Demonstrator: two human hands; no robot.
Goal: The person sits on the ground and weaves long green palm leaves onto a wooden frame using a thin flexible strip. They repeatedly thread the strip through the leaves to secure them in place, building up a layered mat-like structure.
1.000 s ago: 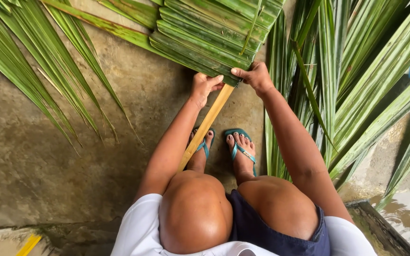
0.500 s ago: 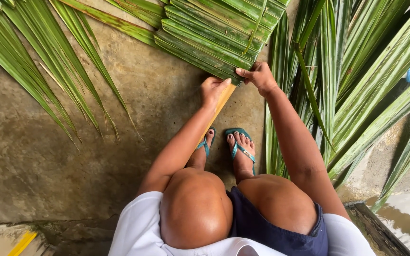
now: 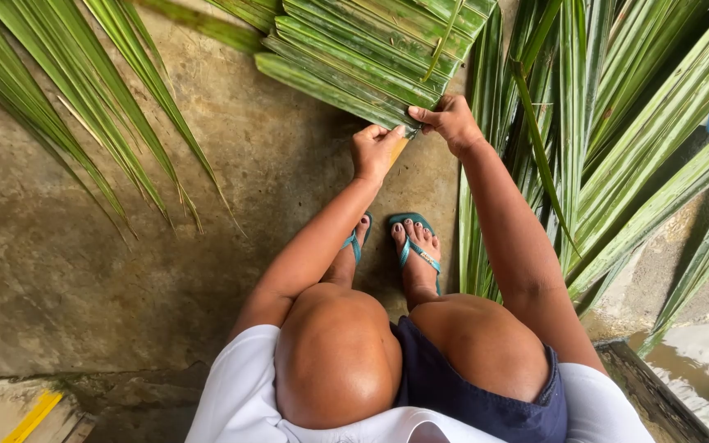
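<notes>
At twelve o'clock on the concrete floor [image 3: 84, 271], the right hand [image 3: 450, 121] pinches the woven palm frond [image 3: 371, 57]; the left hand [image 3: 377, 152] curls around its yellowish stem [image 3: 398, 150]. Leaflets best kept flat, tight.

The floor [image 3: 125, 271] is bare concrete, grey-brown and stained, with darker wet-looking patches. A woven mat of green palm leaves [image 3: 371, 49] lies on it at the top. Loose palm fronds [image 3: 67, 107] spread over it at the left, and more long fronds [image 3: 633, 139] cover it at the right. Two feet in teal sandals [image 3: 412, 250] stand on the floor near the mat.
</notes>
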